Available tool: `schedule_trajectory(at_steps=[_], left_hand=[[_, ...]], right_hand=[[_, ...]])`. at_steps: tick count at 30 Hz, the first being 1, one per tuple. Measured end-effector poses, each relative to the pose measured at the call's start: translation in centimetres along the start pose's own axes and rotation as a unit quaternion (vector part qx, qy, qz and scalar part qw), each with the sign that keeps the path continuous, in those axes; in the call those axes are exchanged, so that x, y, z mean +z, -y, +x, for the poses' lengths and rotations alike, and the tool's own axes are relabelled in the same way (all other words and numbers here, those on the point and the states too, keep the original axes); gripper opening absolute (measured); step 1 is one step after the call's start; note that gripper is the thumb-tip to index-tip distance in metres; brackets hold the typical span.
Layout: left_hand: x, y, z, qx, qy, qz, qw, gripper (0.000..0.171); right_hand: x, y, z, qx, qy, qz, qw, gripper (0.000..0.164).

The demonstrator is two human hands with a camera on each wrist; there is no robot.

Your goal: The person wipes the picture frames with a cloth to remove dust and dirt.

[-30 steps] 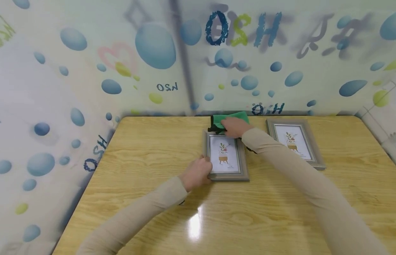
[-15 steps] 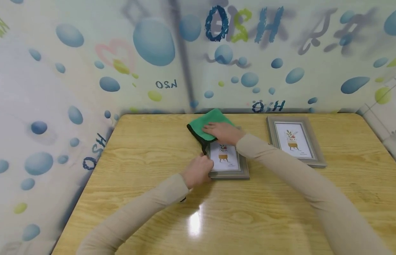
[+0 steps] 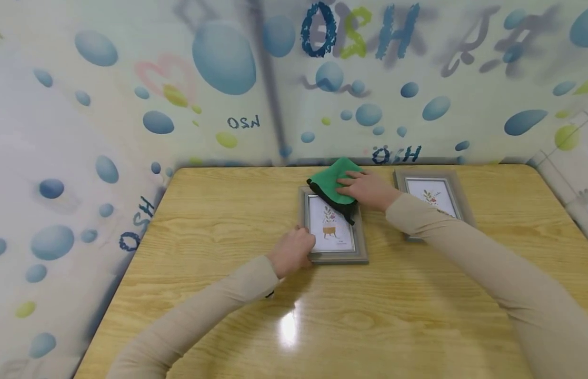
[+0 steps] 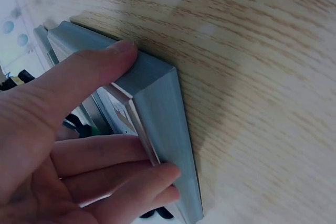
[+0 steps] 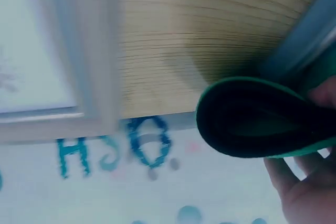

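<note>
My left hand (image 3: 292, 251) grips the lower left corner of a grey picture frame (image 3: 338, 258) that lies on the table. In the left wrist view the thumb (image 4: 123, 56) presses the frame's outer side, and the other fingers bend over its front edge. A green cloth (image 3: 330, 181) with a black border covers the top of this frame, partly over its potted-plant picture. My right hand (image 3: 367, 188) holds the cloth at the upper right corner, fingers spread on top. The right wrist view shows the cloth (image 5: 247, 80) bulging in a loop between thumb and fingers.
A second, matching picture frame (image 3: 464, 205) lies to the right, partly hidden behind the right forearm (image 3: 445, 231). The wooden table (image 3: 218, 210) ends at a wall (image 3: 294, 116) printed with blue drops and letters, close behind both frames.
The right hand first swept the cloth left across the frame's top, then came back right to the upper right corner. The left hand has kept its grip on the lower left corner.
</note>
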State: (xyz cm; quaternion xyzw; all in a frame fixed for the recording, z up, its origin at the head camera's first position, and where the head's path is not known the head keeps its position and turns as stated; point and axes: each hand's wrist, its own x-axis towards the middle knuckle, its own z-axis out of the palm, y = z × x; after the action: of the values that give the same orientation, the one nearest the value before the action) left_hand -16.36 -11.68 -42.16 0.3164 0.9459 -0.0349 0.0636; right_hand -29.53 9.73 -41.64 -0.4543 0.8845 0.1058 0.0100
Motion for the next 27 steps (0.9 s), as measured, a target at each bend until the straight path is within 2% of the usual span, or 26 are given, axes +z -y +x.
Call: schedule_trajectory(at_steps=[3, 6, 10, 13, 17, 20, 24, 27], left_hand=[[-0.1, 0.1, 0.0, 0.001, 0.003, 0.0, 1.0, 0.035], [-0.1, 0.2, 0.0, 0.004, 0.007, -0.002, 1.0, 0.034], [-0.1, 0.3, 0.0, 0.014, 0.004, -0.001, 0.9999, 0.033], [0.1, 0.5, 0.0, 0.025, -0.006, -0.001, 0.9997, 0.033], [0.1, 0.8, -0.2, 0.049, -0.019, 0.002, 0.9986, 0.032], [0.0, 0.8, -0.2, 0.061, -0.022, -0.005, 0.9979, 0.03], [-0.2, 0.7, -0.2, 0.059, -0.017, -0.012, 0.998, 0.03], [-0.3, 0.8, 0.0, 0.061, -0.019, 0.016, 0.9979, 0.03]], right_hand=[[0.0, -0.3, -0.8, 0.022, 0.016, -0.015, 1.0, 0.045], [0.0, 0.5, -0.9, 0.048, 0.016, -0.018, 0.999, 0.041], [-0.2, 2.8, 0.2, 0.082, 0.003, -0.001, 0.997, 0.038], [-0.6, 4.4, 1.8, 0.09, -0.011, 0.025, 0.996, 0.038], [-1.1, 5.8, 4.2, 0.064, -0.02, 0.094, 0.993, 0.044], [-1.5, 6.3, 5.3, 0.03, -0.013, 0.165, 0.986, 0.051], [-1.4, 6.3, 5.5, -0.02, -0.024, 0.235, 0.971, 0.057], [-1.0, 5.6, 4.7, -0.038, -0.051, 0.259, 0.964, 0.057]])
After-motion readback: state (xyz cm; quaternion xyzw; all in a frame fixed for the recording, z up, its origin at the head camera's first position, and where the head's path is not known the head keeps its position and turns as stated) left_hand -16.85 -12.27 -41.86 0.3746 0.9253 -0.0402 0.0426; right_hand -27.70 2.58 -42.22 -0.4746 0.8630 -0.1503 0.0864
